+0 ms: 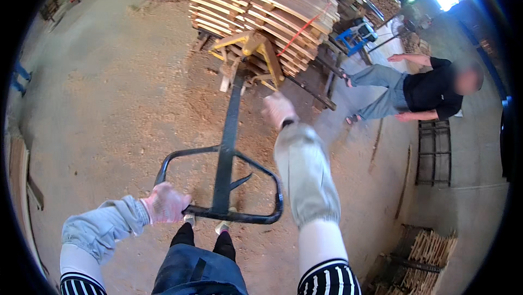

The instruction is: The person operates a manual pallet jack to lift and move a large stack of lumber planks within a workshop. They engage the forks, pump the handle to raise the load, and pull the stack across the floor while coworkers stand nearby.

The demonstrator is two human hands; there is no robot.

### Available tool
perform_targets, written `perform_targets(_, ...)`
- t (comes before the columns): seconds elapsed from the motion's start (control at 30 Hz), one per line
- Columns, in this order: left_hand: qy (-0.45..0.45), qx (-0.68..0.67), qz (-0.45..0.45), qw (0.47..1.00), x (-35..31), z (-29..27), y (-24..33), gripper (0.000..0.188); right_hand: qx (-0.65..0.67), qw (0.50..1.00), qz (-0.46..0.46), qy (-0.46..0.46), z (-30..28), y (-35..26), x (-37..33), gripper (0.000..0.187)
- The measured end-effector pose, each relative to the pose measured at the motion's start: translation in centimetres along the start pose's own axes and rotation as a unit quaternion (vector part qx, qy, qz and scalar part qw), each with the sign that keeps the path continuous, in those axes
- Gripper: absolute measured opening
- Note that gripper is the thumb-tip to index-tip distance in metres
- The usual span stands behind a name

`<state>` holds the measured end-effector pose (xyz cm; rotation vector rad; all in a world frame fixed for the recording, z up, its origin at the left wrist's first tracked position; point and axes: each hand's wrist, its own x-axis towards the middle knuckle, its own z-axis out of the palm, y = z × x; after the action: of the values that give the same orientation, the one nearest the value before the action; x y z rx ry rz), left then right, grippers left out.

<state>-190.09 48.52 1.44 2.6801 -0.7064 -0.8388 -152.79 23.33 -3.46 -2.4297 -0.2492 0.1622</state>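
Observation:
My left hand (165,203), in a pinkish work glove, is wrapped round the left corner of a black loop handle (256,218) on a pallet jack. The handle's dark shaft (227,126) runs forward to the jack's yellow body (251,43), which stands against a stack of wooden slats (291,9). Stretched out ahead, right of the shaft, is my right hand (279,109), gloved too. It is apart from the handle, and blur hides how its fingers lie. A small black lever (241,181) sits inside the loop.
A person (430,89) in a black top and grey trousers stands to the right. Beside them are a black metal rack (434,152) and a blue machine (355,36). Thin wood strips (430,254) lie lower right; boards (18,180) stand at the left edge. Sawdust covers the floor (125,104).

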Motion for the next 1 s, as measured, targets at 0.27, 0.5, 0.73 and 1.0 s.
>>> perform_targets(0.27, -0.143, -0.06, -0.042, 0.987, 2.1, 15.0, -4.8, 0.016, -0.175, 0.973, -0.054, -0.137, 2.5, -1.2, -38.0, 0.035)
perform_targets(0.5, -0.013, -0.102, -0.044, 0.994, -4.3, -12.9, -7.0, 0.031, -0.209, 0.945, -0.249, -0.044, -8.4, -12.2, -28.2, 0.018)
perform_targets(0.73, -0.08, -0.004, -0.084, 0.993, -5.5, 7.6, -12.5, 0.026, -0.144, 0.973, -0.127, -0.126, 6.3, -7.4, -37.7, 0.022)
perform_targets(1.0, -0.249, 0.047, -0.04, 0.967, -1.8, 7.4, -12.7, 0.04, -0.185, 0.864, -0.005, -0.468, 8.7, -7.3, -34.3, 0.047)
